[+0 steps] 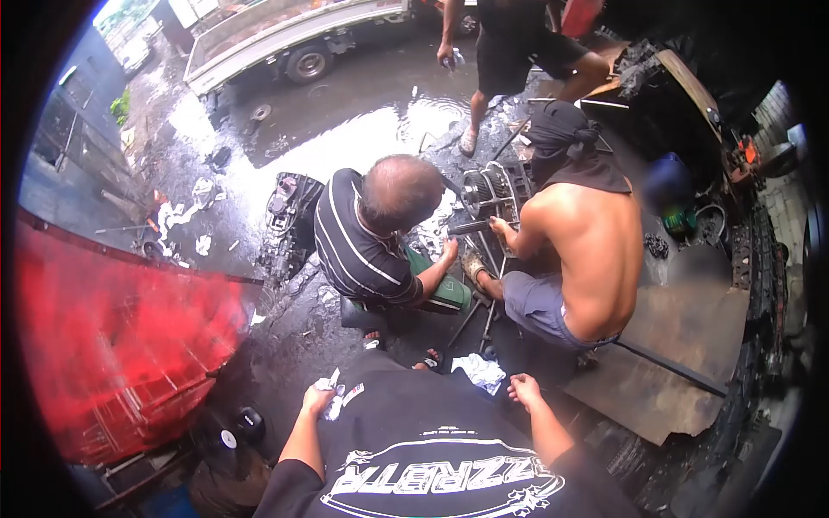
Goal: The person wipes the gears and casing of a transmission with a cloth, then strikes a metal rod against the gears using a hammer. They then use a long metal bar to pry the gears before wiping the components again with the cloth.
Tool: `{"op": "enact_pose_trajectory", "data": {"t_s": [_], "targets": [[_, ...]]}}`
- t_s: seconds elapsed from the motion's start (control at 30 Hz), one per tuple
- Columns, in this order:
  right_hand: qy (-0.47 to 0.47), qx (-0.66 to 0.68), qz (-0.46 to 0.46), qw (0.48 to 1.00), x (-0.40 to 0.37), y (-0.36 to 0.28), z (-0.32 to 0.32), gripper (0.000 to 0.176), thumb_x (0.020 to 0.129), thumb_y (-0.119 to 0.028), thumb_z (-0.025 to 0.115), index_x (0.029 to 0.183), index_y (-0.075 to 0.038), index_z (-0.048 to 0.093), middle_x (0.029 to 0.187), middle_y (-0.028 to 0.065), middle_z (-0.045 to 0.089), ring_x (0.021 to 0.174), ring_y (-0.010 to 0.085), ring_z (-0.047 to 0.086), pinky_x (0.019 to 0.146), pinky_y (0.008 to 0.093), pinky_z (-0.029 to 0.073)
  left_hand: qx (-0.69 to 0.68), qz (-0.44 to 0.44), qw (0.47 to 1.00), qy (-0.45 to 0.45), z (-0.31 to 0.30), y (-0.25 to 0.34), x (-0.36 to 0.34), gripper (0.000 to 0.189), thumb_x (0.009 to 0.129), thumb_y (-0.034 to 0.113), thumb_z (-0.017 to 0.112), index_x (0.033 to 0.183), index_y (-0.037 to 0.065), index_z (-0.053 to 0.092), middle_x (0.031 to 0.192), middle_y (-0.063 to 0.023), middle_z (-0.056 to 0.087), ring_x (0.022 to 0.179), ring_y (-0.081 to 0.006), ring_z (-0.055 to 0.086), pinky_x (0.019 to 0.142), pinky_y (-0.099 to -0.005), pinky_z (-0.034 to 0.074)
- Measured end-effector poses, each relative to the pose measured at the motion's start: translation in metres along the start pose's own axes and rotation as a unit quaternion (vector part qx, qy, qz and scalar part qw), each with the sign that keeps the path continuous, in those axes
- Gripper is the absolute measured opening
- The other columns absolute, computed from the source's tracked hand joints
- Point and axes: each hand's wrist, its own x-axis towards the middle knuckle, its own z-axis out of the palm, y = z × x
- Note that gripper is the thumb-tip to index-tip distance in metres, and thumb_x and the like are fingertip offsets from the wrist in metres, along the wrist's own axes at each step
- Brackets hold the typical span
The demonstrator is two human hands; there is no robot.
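Observation:
My left hand (318, 398) is closed on a white rag (333, 386), beside the dark shirt on my body. On the other side, my right hand (523, 391) is held out with its fingers curled in; whether anything is between them is too small to tell. A crumpled white cloth (480, 372) lies near that hand, apart from it. Ahead, two crouching people, one in a striped shirt (358, 246) and one with a dark head cloth (566, 142), have their hands near a dark bar (471, 228) beside an open metal gear assembly (494, 190).
A red panel (129, 337) stands at the left. A dark greasy machine part (289, 211) sits left of the striped shirt. A flat brown sheet (682, 363) lies at the right. Farther off are a standing person in dark shorts (527, 52) and a truck (259, 43).

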Motion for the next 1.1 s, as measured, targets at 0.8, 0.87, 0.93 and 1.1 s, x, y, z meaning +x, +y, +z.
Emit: {"op": "enact_pose_trajectory", "data": {"t_s": [0.8, 0.87, 0.93, 1.1], "targets": [[0.141, 0.222, 0.045, 0.964, -0.113, -0.01, 0.206, 0.017, 0.098, -0.015, 0.051, 0.11, -0.008, 0.061, 0.08, 0.0033, 0.065, 0.06, 0.0086, 0.058, 0.052, 0.0232, 0.047, 0.41, 0.403, 0.814, -0.089, -0.157, 0.032, 0.237, 0.015, 0.084, 0.021, 0.06, 0.09, 0.011, 0.07, 0.093, -0.01, 0.067, 0.087, -0.0289, 0.066, 0.076, -0.0394, 0.053], [0.143, 0.228, 0.08, 0.96, -0.122, 0.008, 0.214, 0.018, 0.098, -0.015, 0.051, 0.111, -0.008, 0.061, 0.08, 0.0035, 0.065, 0.06, 0.0087, 0.059, 0.052, 0.0233, 0.048, 0.42, 0.385, 0.816, -0.096, -0.161, 0.037, 0.229, 0.015, 0.084, 0.022, 0.06, 0.091, 0.014, 0.07, 0.094, -0.0099, 0.068, 0.088, -0.029, 0.066, 0.077, -0.0398, 0.053], [0.147, 0.217, 0.105, 0.959, -0.129, 0.019, 0.22, 0.018, 0.097, -0.017, 0.052, 0.111, -0.008, 0.061, 0.08, 0.0036, 0.065, 0.059, 0.0091, 0.059, 0.051, 0.0235, 0.048, 0.415, 0.37, 0.825, -0.101, -0.165, 0.045, 0.222, 0.016, 0.084, 0.023, 0.059, 0.091, 0.016, 0.071, 0.095, -0.0097, 0.068, 0.088, -0.0293, 0.066, 0.079, -0.0404, 0.053], [0.135, 0.215, 0.111, 0.961, -0.134, 0.014, 0.217, 0.018, 0.097, -0.019, 0.053, 0.109, -0.007, 0.061, 0.079, 0.0028, 0.066, 0.057, 0.0088, 0.058, 0.047, 0.024, 0.046, 0.31, 0.285, 0.898, -0.124, -0.165, 0.077, 0.185, 0.022, 0.082, 0.025, 0.06, 0.094, 0.011, 0.071, 0.093, -0.0137, 0.069, 0.09, -0.0301, 0.066, 0.078, -0.0401, 0.051]]}}
